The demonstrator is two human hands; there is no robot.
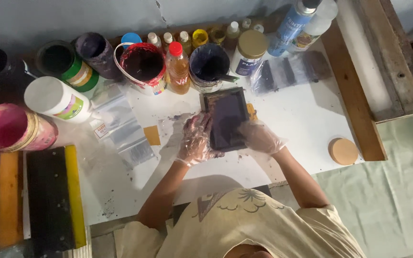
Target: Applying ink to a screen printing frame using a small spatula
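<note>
A small dark framed screen (226,117) lies on the white worktable (307,119). Both my hands wear thin clear plastic gloves. My left hand (194,139) grips the frame's left edge, fingers curled over it. My right hand (261,137) holds the frame's lower right side. A small yellow piece (251,111) pokes out behind the frame's right edge. The screen's mesh looks dark purple.
Open paint tubs (143,64) (209,64), bottles (178,69) and jars line the table's back edge. A pink tub (13,128) and a white jar (56,99) stand left, above a black and yellow squeegee (53,196). Clear plastic bags (125,131) lie left; a round tan lid (343,151) sits right beside a wooden beam (352,91).
</note>
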